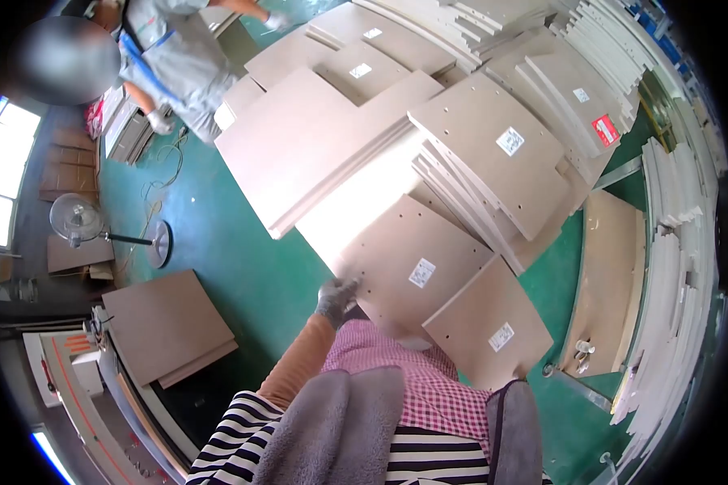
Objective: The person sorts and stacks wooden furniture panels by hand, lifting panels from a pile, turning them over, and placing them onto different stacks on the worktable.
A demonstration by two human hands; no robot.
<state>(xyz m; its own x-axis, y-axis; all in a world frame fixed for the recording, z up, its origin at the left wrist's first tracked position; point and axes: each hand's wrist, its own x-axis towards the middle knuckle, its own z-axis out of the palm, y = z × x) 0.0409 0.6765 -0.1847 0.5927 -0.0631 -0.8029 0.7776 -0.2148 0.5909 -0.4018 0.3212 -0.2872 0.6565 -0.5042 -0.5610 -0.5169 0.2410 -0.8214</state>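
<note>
My left hand, in a grey glove, grips the left edge of a beige drilled panel with a white label. The fingers lie over the panel's face near its small holes. A smaller labelled panel sits to the right, overlapping the first one's corner and tilted close to my body. My right hand cannot be seen. Just beyond these panels, a stack of drilled boards stands on the work surface, beside a pile of wide plain boards.
A person in a grey apron stands at the far left. A pedestal fan and stacked boards are on the left. Long panels and piled white strips line the right. A cable lies on the green floor.
</note>
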